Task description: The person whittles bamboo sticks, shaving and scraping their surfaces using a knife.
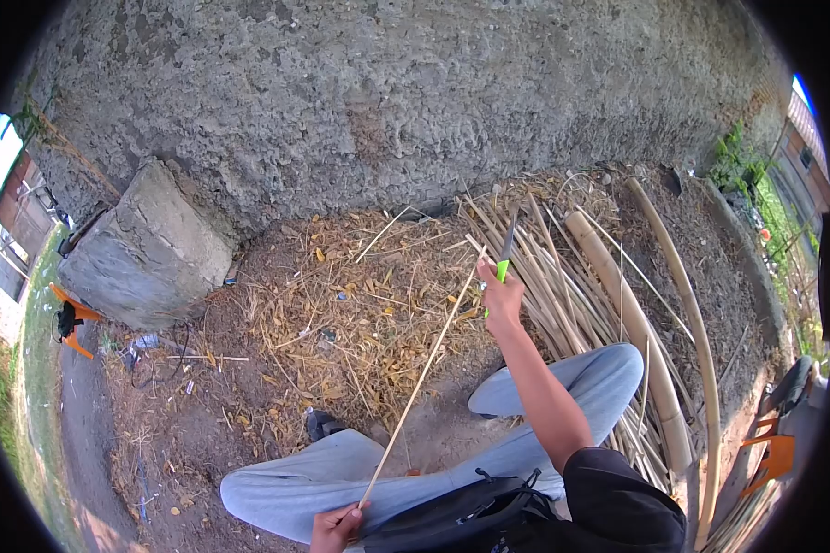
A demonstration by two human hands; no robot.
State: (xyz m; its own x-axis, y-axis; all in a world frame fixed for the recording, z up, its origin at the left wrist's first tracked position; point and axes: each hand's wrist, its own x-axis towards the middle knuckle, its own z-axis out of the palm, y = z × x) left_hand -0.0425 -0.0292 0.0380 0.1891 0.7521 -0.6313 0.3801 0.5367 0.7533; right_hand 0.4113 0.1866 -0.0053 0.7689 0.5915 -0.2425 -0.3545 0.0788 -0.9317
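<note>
A long thin pale strip (421,382) runs slantwise from the person's lap up toward the wall. My left hand (337,527) is closed on its lower end, above the blue-grey trouser leg. Near the strip's upper end, my right hand (502,300) is closed round the bright green handle of a knife (508,241), whose blade points up and away. The strip's tip lies against or just beside the fingers of this hand; whether they pinch it too is hard to tell.
Split strips (563,286) lie in a pile right of the right hand, beside a thick bamboo pole (629,318) and a curved pole (687,304). A rough wall (387,101) rises ahead. A concrete block (152,244) stands at left. Dry shavings (341,313) cover the ground.
</note>
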